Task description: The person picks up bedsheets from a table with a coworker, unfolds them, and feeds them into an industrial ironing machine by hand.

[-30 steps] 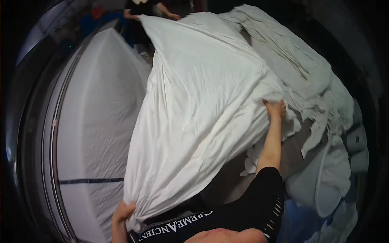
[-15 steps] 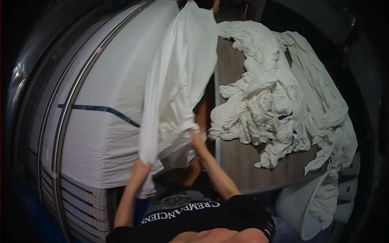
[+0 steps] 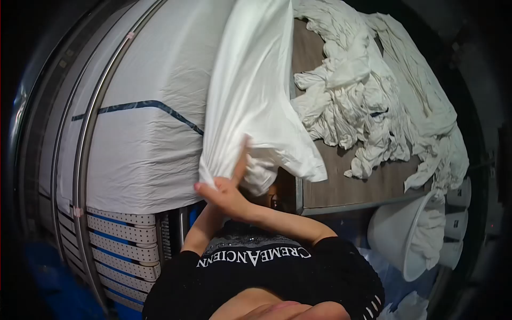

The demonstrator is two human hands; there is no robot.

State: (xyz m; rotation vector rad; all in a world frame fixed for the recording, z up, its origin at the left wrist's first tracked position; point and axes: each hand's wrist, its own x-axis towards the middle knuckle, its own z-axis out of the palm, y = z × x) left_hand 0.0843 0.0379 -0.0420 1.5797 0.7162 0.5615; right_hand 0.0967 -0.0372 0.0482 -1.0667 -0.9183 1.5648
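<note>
A white sheet hangs in long folds in front of me, its upper part running out of the top of the view. My right hand reaches across to the left and is closed on the gathered lower left edge of the sheet. Under it my left forearm crosses, and my left hand lies against the folds just beyond, blurred and partly hidden, so its grip is unclear. A loose corner of the sheet flares to the right over the brown table's near left corner.
At left, a cloth-covered surface with a dark stripe stands behind metal rails, above perforated slats. Crumpled white linen lies on the brown table at right. A white bin holding cloth stands below.
The sheet has been gathered from wide spread to a narrow hanging bunch. My right hand has crossed leftward over my left forearm. The other person at the top has left the view.
</note>
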